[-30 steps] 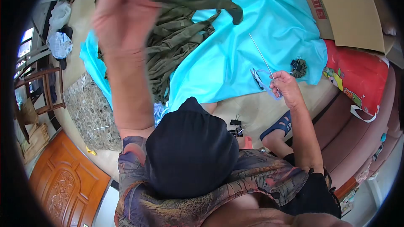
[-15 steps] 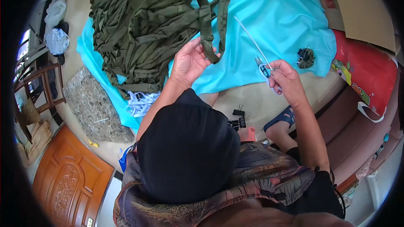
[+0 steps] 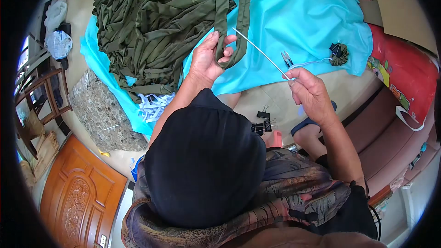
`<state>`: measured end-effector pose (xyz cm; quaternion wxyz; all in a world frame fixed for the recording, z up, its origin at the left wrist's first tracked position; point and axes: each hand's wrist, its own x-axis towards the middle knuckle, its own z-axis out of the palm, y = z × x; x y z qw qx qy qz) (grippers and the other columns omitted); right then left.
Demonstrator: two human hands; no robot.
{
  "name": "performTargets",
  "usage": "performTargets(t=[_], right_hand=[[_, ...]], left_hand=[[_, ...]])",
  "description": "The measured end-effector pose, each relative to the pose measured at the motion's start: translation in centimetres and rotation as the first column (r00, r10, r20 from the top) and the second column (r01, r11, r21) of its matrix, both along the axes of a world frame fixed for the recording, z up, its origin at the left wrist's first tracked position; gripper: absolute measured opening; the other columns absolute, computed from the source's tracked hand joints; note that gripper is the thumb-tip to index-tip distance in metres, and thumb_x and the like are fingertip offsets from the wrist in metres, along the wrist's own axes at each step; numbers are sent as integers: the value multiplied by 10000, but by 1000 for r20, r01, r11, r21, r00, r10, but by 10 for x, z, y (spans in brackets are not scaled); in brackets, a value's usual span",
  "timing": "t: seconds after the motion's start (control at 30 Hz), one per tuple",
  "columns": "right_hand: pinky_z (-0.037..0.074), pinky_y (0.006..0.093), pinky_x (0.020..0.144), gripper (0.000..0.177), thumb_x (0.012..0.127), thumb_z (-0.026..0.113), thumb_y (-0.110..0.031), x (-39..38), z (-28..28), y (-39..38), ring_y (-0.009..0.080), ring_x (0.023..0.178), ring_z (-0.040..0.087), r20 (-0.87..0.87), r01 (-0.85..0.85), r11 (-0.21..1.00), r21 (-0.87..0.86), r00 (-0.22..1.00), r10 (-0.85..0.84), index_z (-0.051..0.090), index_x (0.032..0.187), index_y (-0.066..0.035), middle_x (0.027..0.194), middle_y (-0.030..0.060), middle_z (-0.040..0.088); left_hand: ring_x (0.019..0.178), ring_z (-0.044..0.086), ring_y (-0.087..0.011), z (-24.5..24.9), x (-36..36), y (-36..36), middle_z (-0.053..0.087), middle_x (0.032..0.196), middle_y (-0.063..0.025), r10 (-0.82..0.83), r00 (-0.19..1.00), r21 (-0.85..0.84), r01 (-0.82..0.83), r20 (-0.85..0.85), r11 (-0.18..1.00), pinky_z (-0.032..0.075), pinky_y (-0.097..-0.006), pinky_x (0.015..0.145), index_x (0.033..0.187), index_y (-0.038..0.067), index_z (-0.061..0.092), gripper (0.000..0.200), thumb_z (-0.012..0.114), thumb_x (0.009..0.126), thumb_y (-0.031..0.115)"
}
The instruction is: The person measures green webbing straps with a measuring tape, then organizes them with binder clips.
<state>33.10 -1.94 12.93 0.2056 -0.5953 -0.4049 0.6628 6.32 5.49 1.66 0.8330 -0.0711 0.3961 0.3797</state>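
My left hand (image 3: 207, 60) is closed around a loop of the olive green fabric strip (image 3: 242, 23), which runs up from my fingers. A large heap of the same green strips (image 3: 156, 23) lies to its left on a turquoise cloth (image 3: 294, 23). Between thumb and fingers, my right hand (image 3: 307, 86) pinches a thin white rod (image 3: 262, 52), whose tip points up and left over the hanging strip. Small thread snips (image 3: 287, 59) show just above the right hand, blades upward; their handle is partly hidden. A pale cord runs from there to a gathered green bundle with a black clip (image 3: 339, 53).
White elastic (image 3: 154, 106) lies below the heap. Black binder clips (image 3: 263, 120) are on the floor. A stone-patterned block (image 3: 98, 110) stands at left, a red bag (image 3: 402, 71) and a cardboard box (image 3: 404, 9) at right. The head in a black cap fills the lower middle.
The white rod has moved left, its tip now over the green strip. My left hand has risen slightly and curled more around the strip. The view has shifted a little.
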Motion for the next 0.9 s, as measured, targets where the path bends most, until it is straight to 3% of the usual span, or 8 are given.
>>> performTargets(t=[0.23, 0.53, 0.73, 0.83, 0.87, 0.9], right_hand=[[357, 232, 517, 151, 912, 513, -45, -3, 11, 2, 48, 547, 390, 83, -73, 996, 59, 994, 68, 583, 1045, -41, 587, -27, 422], [381, 254, 537, 150, 902, 532, -63, -2, 13, 3, 74, 560, 421, 117, -111, 992, 63, 988, 103, 585, 1042, -51, 597, 0, 437], [420, 303, 571, 163, 892, 551, -92, -10, 17, 3, 167, 564, 483, 146, -195, 974, 117, 973, 177, 581, 1049, -61, 608, 62, 473], [437, 331, 586, 165, 888, 558, -99, -13, 18, 3, 221, 582, 520, 171, -219, 966, 136, 966, 195, 576, 1049, -68, 616, 86, 498], [442, 340, 591, 164, 887, 560, -100, -15, 18, 4, 239, 590, 533, 175, -223, 965, 139, 965, 198, 574, 1048, -70, 620, 93, 508], [417, 311, 574, 164, 893, 553, -87, -16, 17, 2, 188, 582, 495, 179, -225, 960, 167, 964, 195, 577, 1053, -60, 613, 63, 476]], left_hand=[[754, 508, -205, 8, 9, 4, 557, 1153, -174, 5, 1000, 18, -4, -14, 1000, 362, -229, 460, 1111, 25, 515, 283, 377, 1022, 255], [790, 453, -194, -9, 0, -1, 547, 1016, -124, 91, 976, 55, -104, 197, 993, 341, -244, 496, 982, -19, 547, 276, 430, 1001, 230], [779, 437, -189, -2, 4, 1, 544, 1022, -115, 145, 981, -21, -144, 127, 989, 342, -239, 503, 948, -12, 569, 266, 454, 988, 224], [801, 452, -200, -4, 3, 0, 553, 1033, -108, 131, 970, 38, -141, 203, 989, 386, -264, 561, 986, -6, 559, 254, 463, 986, 229], [818, 466, -210, -4, 4, 0, 558, 1036, -109, 137, 979, 19, -141, 152, 990, 411, -288, 600, 1001, -4, 554, 258, 463, 988, 237], [834, 480, -219, -4, 6, 0, 563, 1038, -110, 142, 985, 0, -143, 100, 990, 435, -312, 639, 1016, -3, 549, 263, 463, 991, 244]])
